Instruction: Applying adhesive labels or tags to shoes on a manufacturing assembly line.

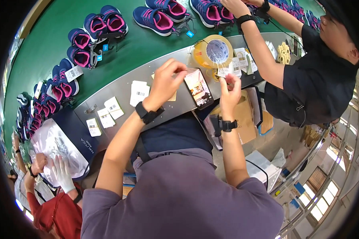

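My left hand (169, 79) is closed in a pinch beside the upper end of a lit smartphone (199, 89). Something thin shows at its fingertips, too small to name. To the right of the phone, my right hand (230, 93) has its fingertips pressed together at a white paper tag (224, 72). Just beyond that tag, a large yellowish roll of clear tape (205, 55) stands on the grey metal ledge (137, 115). Thin strings cross the tape's core. Left of my left hand lies a pile of white barcode labels (139, 92).
Navy-and-pink shoes (157, 22) stand in groups on the green belt (135, 49). More label stacks (106, 115) sit on the ledge at left. A co-worker in black (307, 75) reaches over the belt at right; another in red (60, 215) handles a plastic bag (56, 145).
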`<state>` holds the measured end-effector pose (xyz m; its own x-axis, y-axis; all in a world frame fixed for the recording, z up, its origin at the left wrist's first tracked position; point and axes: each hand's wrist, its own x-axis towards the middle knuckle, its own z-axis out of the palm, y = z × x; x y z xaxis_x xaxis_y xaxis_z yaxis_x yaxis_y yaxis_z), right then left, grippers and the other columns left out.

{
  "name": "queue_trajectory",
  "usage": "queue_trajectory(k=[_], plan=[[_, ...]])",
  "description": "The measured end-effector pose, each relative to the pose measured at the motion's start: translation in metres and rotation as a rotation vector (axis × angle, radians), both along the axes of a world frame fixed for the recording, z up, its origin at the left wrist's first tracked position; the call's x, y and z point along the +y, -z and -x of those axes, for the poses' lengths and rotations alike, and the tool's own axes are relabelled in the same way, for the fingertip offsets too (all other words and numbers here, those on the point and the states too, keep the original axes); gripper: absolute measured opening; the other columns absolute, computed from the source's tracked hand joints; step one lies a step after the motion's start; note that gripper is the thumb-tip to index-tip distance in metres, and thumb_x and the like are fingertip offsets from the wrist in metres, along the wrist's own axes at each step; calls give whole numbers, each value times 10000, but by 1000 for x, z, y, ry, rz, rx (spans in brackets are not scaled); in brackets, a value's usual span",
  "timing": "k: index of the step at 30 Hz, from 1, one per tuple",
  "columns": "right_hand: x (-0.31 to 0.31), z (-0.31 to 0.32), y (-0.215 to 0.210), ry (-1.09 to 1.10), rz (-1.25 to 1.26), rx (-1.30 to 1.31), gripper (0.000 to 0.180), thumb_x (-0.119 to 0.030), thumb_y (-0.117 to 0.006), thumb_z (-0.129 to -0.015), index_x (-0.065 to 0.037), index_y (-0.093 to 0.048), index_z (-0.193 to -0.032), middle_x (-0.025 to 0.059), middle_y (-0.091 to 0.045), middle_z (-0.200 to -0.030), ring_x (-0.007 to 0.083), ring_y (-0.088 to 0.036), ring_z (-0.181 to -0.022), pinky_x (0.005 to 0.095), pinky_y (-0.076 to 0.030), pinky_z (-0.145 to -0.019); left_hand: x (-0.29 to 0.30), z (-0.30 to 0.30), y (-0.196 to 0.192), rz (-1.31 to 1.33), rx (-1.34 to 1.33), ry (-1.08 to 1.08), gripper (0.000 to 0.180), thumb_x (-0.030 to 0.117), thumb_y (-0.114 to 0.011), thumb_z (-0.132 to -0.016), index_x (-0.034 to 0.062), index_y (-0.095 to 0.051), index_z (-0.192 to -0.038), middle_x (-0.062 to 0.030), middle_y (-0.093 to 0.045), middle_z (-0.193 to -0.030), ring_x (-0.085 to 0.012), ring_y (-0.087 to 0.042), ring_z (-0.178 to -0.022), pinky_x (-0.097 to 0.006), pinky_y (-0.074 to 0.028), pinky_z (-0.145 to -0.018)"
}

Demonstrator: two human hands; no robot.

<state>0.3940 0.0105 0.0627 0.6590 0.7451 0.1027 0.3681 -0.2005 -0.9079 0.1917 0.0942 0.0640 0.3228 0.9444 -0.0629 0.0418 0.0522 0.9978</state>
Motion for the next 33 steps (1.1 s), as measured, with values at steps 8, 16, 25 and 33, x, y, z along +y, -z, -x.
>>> queue_trajectory(k=[8, 16, 25, 33], plan=[[5, -54, -30, -261, 145, 207, 135, -30, -597, -844, -8, -602, -977, 83, -653, -866, 151, -614, -701, 220, -454, -542, 18, -99, -10, -701, 116, 361, 213, -39, -555, -706, -19, -555, -918, -190, -611, -982, -367, -608, -889, -442, -502, -716], [14, -50, -133, -370, -124, 497, 283, -34, -495, -920, 40, -532, -1191, 142, -625, -1075, 204, -625, -947, 200, -477, -574, 8, -114, -32, -412, 237, 386, 156, -5, -551, -730, -33, -532, -883, -203, -591, -839, -396, -588, -817, -460, -472, -685], [70, 9, -144, -601, -39, -407, 68, -6, -614, -830, 6, -635, -893, 89, -635, -893, 204, -614, -808, 287, -472, -730, 12, -21, -57, 234, -489, -309, 125, 18, -639, -834, 14, -595, -950, -33, -626, -908, -87, -599, -818, -218, -490, -736], [94, 70, -119, -869, -160, -349, 185, 45, -560, -829, -16, -602, -999, 96, -628, -714, 186, -590, -562, 283, -449, -525, 1, 5, -73, 271, -490, -467, 186, 24, -660, -828, -14, -603, -1001, -45, -639, -925, -72, -594, -809, -206, -481, -740]])
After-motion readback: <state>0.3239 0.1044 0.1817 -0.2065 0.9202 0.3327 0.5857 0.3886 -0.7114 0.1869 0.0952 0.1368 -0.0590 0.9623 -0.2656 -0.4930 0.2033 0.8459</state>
